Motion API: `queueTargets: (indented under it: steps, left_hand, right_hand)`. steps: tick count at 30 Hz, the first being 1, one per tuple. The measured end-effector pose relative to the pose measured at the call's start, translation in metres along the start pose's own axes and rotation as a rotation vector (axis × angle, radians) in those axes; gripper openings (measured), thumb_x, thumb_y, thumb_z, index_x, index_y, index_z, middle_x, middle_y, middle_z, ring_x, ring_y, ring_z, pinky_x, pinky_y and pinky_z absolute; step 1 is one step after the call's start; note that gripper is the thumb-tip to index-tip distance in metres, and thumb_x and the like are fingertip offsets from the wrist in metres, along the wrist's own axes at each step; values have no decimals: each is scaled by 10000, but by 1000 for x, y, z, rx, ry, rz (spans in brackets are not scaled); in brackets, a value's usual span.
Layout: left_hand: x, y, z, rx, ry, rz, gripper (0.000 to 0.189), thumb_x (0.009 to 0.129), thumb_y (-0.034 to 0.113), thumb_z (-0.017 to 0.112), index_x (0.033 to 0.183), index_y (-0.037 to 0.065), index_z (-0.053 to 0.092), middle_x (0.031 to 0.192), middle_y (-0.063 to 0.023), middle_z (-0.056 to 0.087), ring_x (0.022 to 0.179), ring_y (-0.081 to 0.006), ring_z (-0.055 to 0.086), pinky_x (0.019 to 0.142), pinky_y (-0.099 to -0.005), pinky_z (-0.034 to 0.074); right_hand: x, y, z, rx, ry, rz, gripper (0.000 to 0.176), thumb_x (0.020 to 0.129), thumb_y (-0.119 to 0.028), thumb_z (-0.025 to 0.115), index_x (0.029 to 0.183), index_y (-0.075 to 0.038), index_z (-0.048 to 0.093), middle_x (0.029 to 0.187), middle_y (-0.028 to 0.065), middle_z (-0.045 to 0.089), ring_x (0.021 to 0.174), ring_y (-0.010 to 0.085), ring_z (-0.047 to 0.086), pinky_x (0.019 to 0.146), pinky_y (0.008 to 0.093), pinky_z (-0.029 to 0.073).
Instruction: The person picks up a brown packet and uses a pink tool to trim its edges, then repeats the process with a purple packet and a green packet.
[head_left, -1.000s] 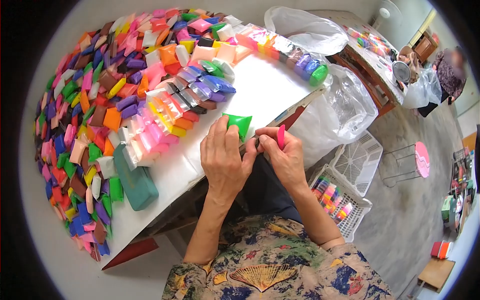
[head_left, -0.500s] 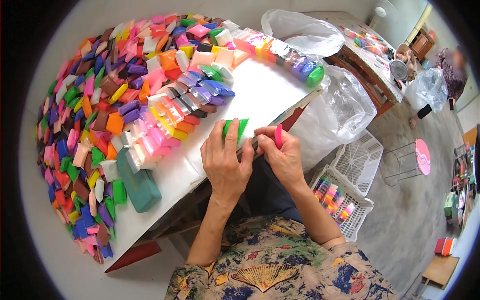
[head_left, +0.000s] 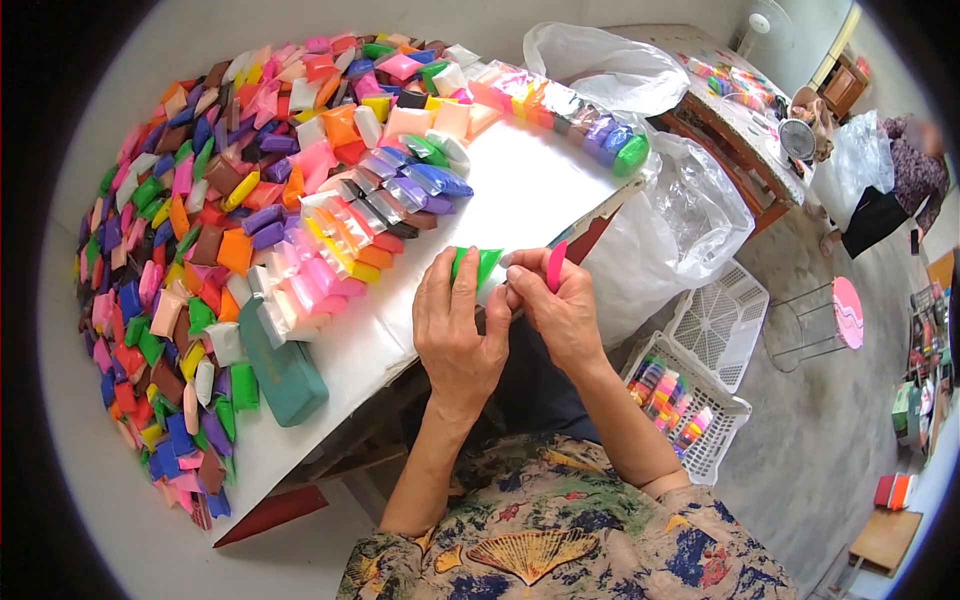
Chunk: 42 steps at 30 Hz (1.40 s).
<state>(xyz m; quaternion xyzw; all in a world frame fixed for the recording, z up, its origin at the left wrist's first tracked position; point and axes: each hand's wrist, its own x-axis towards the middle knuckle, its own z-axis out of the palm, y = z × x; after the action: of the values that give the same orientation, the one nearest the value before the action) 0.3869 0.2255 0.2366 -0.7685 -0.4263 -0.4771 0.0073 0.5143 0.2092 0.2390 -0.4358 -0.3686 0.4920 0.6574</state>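
Observation:
Near the table's front edge, my left hand (head_left: 459, 335) is closed over a small green packet (head_left: 488, 265), which shows between and beyond the fingers. Its clear wrapper end points toward my right hand (head_left: 557, 312). That hand pinches with thumb and forefinger right at the wrapper end, and a flat bright pink plastic piece (head_left: 556, 266) sticks up from its fingers. Beyond my left hand lie rows of coloured packets (head_left: 345, 235) in clear wrap. A teal case (head_left: 285, 375) rests at their near end.
A big heap of loose coloured packets (head_left: 190, 260) covers the table's left side. A strip of wrapped packets (head_left: 560, 112) lies along the far edge. White plastic bags (head_left: 690, 205) hang at right, above white crates (head_left: 715, 425). A pink-topped stool (head_left: 847, 312) and a person (head_left: 915, 175) are farther off.
Both hands stay close together, with the left shifted slightly right and down along with the green packet. In the background, the person with the clear bag has come further into view.

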Motion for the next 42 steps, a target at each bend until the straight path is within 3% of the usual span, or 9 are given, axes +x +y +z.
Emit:
queueTargets:
  steps: [8,18,24,27,30,33,37,42]
  left_hand:
    - [2,0,-4,-64,0,-48,376,952,142,595,1288,-27,592,1273,-249,600,1142,-411,606,968,-456,483]
    - [-2,-4,-3,-88,-7,-57,406,983,188,551,1299,-65,570,1277,-271,594,1159,-425,591,993,-481,464]
    - [-3,-4,-5,-94,-32,-40,443,1001,199,527,1348,-77,525,1325,-281,563,1212,-439,557,1027,-480,439]
    - [-4,-4,-6,-135,-69,10,480,1007,183,510,1414,-67,460,1398,-285,506,1286,-445,502,1067,-474,407]
    - [-1,-1,-8,-225,-129,21,518,991,141,511,1458,-54,405,1462,-278,445,1350,-439,443,1107,-474,367]
    - [8,-5,-15,-198,-136,26,563,950,87,532,1475,-51,381,1493,-287,393,1358,-440,426,1116,-486,354]
    - [19,-15,-23,-126,-112,67,557,910,-9,512,1461,-1,433,1495,-219,427,1387,-402,403,1135,-476,331]
    - [26,-21,-25,-76,-304,167,446,881,-46,522,1318,14,585,1451,-176,491,1392,-375,408,1119,-449,348]
  right_hand:
    - [4,-4,6,57,-11,-30,141,953,-79,635,1010,50,644,774,19,651,696,67,609,646,223,496]
    - [2,-3,6,125,-36,34,134,940,-89,644,1026,14,654,714,3,646,589,24,525,526,188,385]
    - [0,-7,14,101,-14,12,131,941,-108,650,968,21,648,755,13,649,578,40,520,499,217,405]
    - [6,3,14,-28,-48,-215,125,932,-115,659,946,8,638,764,22,651,612,42,534,501,234,427]
    - [8,-16,8,-420,-48,-294,76,879,-66,658,925,-15,626,787,40,631,638,80,592,522,273,477]
    - [21,-31,4,-968,-20,-922,153,810,-54,680,949,-45,617,864,62,590,647,146,640,539,310,510]
    - [29,-31,-11,-1438,-228,-1073,230,799,-112,688,1005,-73,591,946,62,546,661,188,655,534,309,525]
    - [27,-15,-31,-1383,-316,-1069,238,787,-85,697,1001,-76,594,982,68,569,688,187,661,545,307,537]
